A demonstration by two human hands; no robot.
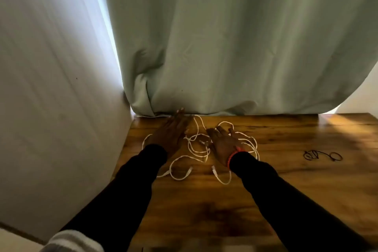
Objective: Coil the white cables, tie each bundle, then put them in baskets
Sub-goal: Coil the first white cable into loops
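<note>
Curtain (235, 47) and wall (51, 88) box in the table's (286, 190) back-left; right side's open except maybe ties (322, 155).

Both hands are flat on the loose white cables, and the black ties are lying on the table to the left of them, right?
Not quite. The head view shows the black ties to the right of the white cables, not the left. The rest holds: the left hand and right hand lie flat on the loose cables on the table.
</note>
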